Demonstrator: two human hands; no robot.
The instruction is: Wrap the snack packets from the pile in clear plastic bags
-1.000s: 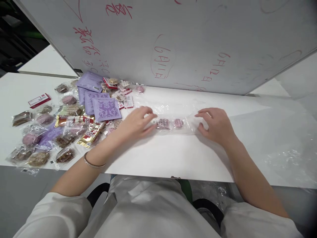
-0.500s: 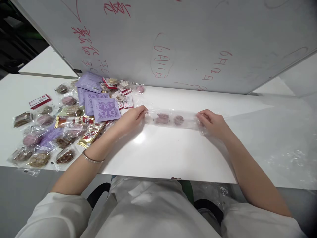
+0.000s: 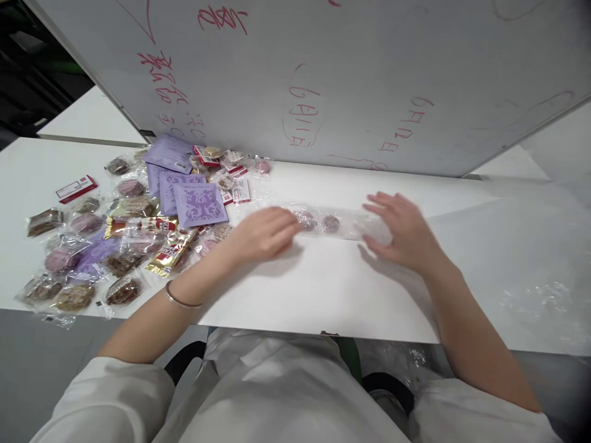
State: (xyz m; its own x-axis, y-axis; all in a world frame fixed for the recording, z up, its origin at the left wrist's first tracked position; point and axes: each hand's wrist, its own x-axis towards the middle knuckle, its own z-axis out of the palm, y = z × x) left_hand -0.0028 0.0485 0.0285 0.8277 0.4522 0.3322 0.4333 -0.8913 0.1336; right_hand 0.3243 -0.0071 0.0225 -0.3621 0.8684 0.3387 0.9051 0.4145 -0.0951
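A strip of clear plastic wrap (image 3: 348, 224) lies across the white table, with reddish-brown round snacks (image 3: 331, 223) showing through it. My left hand (image 3: 270, 234) is over the wrap's left end, its fingers curled together against the leftmost visible snack. Whatever those fingers pinch, if anything, is hidden beneath them. At the right end, my right hand (image 3: 401, 234) is spread, thumb and fingers well apart around the wrap's edge. Nothing is gripped in it, and its fingertips are slightly blurred.
Left of my hands spreads a pile of individually wrapped snacks (image 3: 122, 289), with purple patterned packets (image 3: 201, 205) and gold-and-red bars (image 3: 170, 251) among them. A whiteboard (image 3: 360, 80) with red writing stands along the back. Clear plastic sheeting (image 3: 540, 301) covers the right side.
My right hand has let go of the wrap's right end and opened. My left hand has moved right along the wrap, from its left end to the snack, with its fingers now curled.
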